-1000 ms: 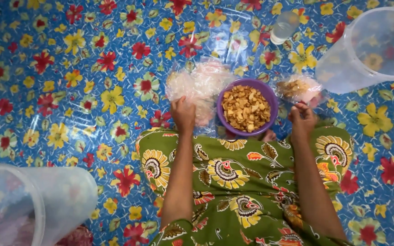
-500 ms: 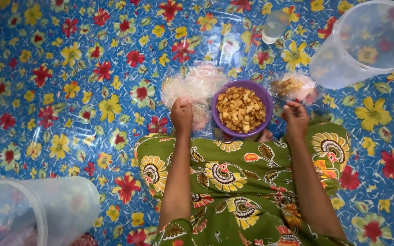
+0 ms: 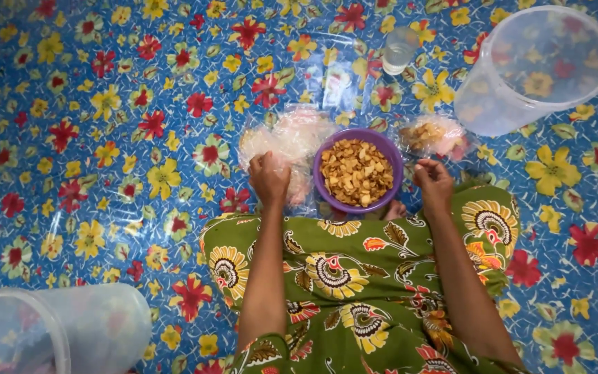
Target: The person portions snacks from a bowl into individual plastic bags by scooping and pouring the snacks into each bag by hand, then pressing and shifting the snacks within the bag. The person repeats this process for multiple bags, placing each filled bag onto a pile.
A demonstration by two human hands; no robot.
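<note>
A clear plastic bag (image 3: 286, 142) was gripped by the left hand (image 3: 269, 178) beside the purple bowl of chips (image 3: 358, 172), the right hand (image 3: 433, 181) loosely curled and empty; bagging seemed underway, with opening the bag judged next.

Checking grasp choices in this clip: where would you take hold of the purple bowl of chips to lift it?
Probably by the purple bowl rim, at its left and right edges, one hand per side. It sits upright, heaped with chips, so a level two-sided grip seems safest. The left hand and right hand already flank it; a clear plastic bag crowds the far left.
</note>
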